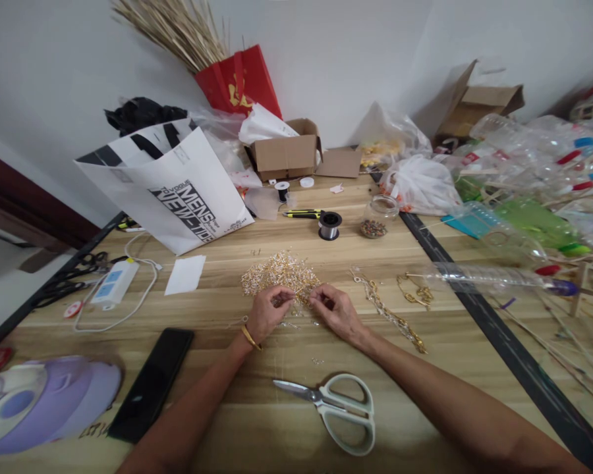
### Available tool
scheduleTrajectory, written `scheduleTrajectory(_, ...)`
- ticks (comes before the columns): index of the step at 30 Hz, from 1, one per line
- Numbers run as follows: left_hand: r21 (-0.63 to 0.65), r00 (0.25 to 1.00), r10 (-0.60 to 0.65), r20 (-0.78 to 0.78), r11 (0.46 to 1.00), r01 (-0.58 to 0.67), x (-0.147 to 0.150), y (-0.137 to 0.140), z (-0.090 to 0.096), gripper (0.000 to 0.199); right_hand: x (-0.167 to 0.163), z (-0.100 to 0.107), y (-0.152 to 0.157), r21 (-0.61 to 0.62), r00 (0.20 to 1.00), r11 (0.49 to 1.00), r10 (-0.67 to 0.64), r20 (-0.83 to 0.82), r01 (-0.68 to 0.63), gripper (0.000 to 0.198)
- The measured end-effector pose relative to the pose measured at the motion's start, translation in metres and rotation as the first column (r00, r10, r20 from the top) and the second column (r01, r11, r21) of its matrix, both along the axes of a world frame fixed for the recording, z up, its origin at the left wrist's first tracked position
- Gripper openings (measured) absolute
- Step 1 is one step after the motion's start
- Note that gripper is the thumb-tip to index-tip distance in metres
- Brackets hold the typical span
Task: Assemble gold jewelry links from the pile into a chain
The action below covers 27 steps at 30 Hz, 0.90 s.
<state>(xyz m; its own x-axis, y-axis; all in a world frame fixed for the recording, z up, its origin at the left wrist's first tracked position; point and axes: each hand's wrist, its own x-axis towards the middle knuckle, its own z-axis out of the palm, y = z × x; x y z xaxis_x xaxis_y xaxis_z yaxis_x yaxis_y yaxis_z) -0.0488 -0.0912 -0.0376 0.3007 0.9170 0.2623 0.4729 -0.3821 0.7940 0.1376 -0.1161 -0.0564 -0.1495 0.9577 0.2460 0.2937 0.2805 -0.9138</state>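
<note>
My left hand [271,309], with a gold bangle [252,338] at its wrist, is at the near edge of a pile of small gold and clear beads [271,273]. Its thumb and fingertips are pinched together. Facing it across a small gap, my right hand [337,312] also pinches with its fingertips. Whatever is between the fingers of either hand is too small to make out. Loose bits lie on the wood between the hands. Scissors with pale green handles [348,413] rest nearer to me, blades pointing left. A beaded chain [385,309] stretches out right of my right hand.
Behind the pile stand a wire spool [329,226], a yellow-black cutter [302,214] and a glass jar of beads [374,227]. A black phone [152,384] and power strip [114,283] are left. A white paper bag [170,191] stands back left; plastic bottles [524,148] crowd the right.
</note>
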Motion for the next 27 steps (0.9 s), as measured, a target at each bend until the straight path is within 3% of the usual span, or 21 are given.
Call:
scheduleTrajectory(13, 0.038, 0.999, -0.002, -0.047, 0.999, 0.003, -0.0018, -0.0008, -0.0008, 0.019, -0.0020, -0.0015, 0.0005, -0.008, 1.000, 1.000, -0.017, 0.005, 0.017, 0.015)
scheduleTrajectory(27, 0.014, 0.998, 0.056, 0.002, 0.998, -0.056, -0.0026, -0.0037, -0.0037, 0.006, -0.0013, 0.0009, -0.0001, -0.005, 1.000, 1.000, -0.008, 0.021, 0.008, 0.018)
